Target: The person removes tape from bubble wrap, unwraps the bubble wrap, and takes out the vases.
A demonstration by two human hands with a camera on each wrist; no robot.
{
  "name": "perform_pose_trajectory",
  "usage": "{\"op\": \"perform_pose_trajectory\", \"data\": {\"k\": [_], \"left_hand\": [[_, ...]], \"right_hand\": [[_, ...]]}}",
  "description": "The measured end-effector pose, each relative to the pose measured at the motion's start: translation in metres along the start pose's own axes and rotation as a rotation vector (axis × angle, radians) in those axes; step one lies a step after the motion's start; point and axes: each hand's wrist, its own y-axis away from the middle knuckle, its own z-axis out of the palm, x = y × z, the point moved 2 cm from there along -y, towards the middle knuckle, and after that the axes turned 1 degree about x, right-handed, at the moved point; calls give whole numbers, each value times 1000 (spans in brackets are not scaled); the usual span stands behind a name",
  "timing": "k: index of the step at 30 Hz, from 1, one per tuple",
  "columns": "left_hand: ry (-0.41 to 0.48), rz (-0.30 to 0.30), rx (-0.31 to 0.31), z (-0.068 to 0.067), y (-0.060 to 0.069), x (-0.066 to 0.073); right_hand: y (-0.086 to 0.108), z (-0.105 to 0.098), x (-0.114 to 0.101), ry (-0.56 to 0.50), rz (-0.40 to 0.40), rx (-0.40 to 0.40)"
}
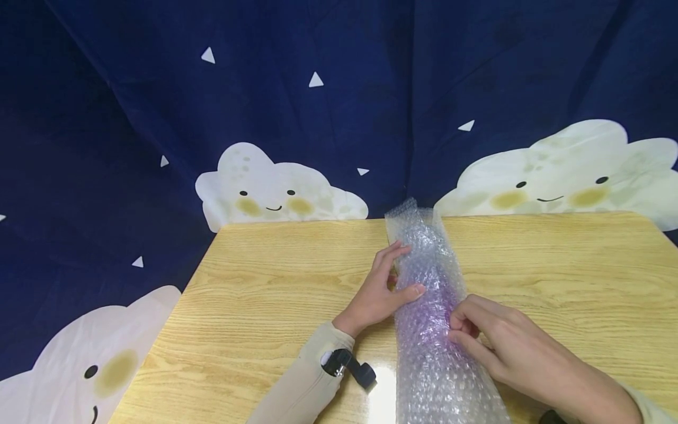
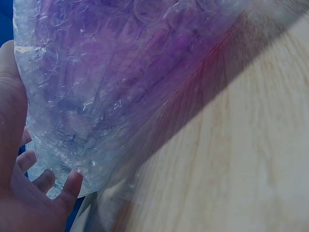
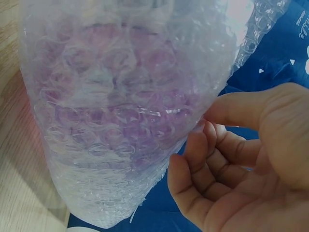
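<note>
A long piece of clear bubble wrap (image 1: 426, 353) is wrapped round a purple thing (image 2: 125, 53) whose kind the layers hide. It runs from the near side of the table to the far edge. My left hand (image 1: 378, 294) rests along its left side, thumb laid on top and fingers spread towards the far end. On the right side, my right hand (image 1: 498, 341) pinches the edge of the wrap between thumb and forefinger. The right wrist view shows this pinch close up, the other fingers of the right hand (image 3: 241, 154) curled beneath.
The bundle lies on a light wood-grain table (image 1: 265, 277). Behind the table hangs a dark blue curtain (image 1: 360, 118) with white clouds and small triangles. A black strap device (image 1: 346, 365) sits on the left sleeve.
</note>
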Motion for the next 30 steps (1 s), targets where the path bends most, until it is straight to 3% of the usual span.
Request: {"op": "perform_pose_trajectory", "data": {"k": [30], "left_hand": [[-1, 2, -4, -1, 3, 1]], "right_hand": [[0, 1, -1, 4, 13, -24]]}}
